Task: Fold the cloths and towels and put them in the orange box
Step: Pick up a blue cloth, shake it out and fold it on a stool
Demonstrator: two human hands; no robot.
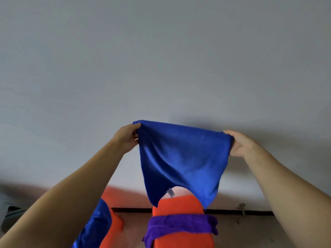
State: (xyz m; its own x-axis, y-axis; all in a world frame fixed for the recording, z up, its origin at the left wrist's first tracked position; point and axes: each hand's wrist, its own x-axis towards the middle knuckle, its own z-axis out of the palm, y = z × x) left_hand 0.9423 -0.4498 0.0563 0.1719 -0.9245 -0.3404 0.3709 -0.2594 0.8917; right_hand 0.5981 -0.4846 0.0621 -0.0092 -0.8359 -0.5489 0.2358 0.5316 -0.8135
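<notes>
Fingers [136, 126] of the left hand [128, 138] curl round one upper corner of a blue cloth [180, 158], pinching it tight; fingers [231, 134] of the right hand [240, 145] grip the opposite upper corner in the same way. Between the two hands the cloth is held up in the air, its top edge sagging slightly and its body hanging down in soft folds to two lower points. A small white tag [170, 192] shows at the notch in its lower edge. Both bare forearms reach up from the bottom corners of the view. Directly below the hanging cloth lies an orange cloth [177, 205] with a purple cloth [180, 225] draped across it. To the left, a second blue cloth [96, 224] rests against another orange shape [112, 230]; whether that is the box cannot be told. A plain grey wall [161, 59] fills the background.
</notes>
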